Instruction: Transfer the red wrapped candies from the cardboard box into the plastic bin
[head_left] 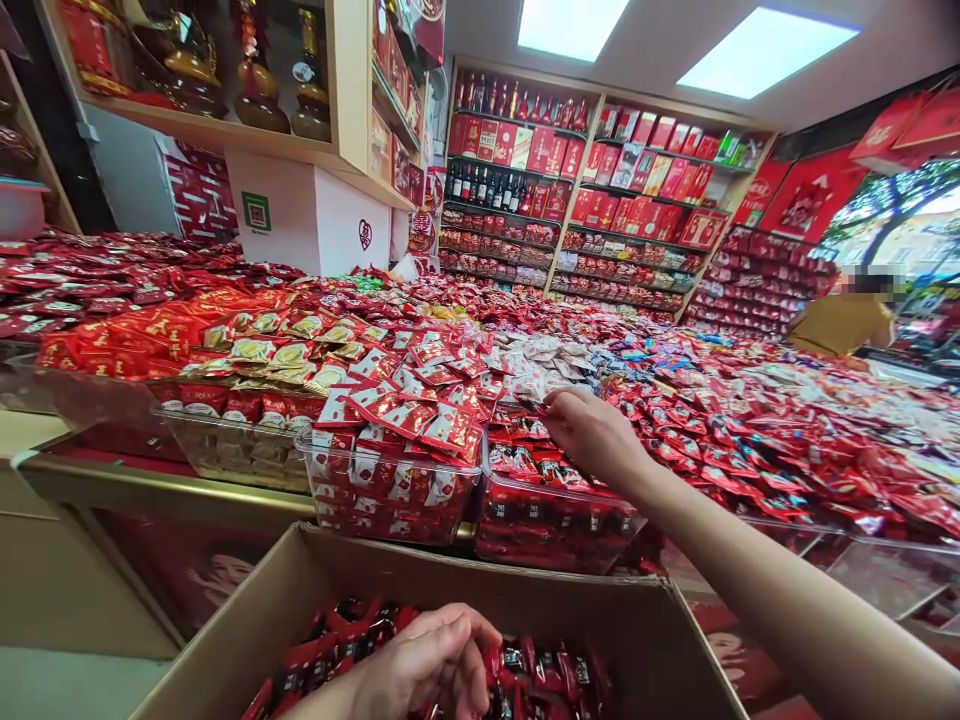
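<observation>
In the head view, my left hand [431, 655] is over an open cardboard box [465, 575], its fingers loosely curved and no object visible in them. Beneath it, small red-and-black wrapped sweets [544, 665] lie in the box. My right hand [589, 428] reaches into a clear plastic bin [551, 520] filled with similar red-and-black packets [517, 462]. Its fingers are bent together at the back of the pile, by a dark packet edge; the fingertips are partly hidden, so what they grip is unclear.
Beside that bin stands another clear bin [390, 500] heaped with red-and-white packets. Gold-and-red packets [289, 355] lie farther left. A white pillar [285, 215] rises from the display, with a wooden shelf cabinet [352, 100] above. A person in yellow [844, 322] is at the far right.
</observation>
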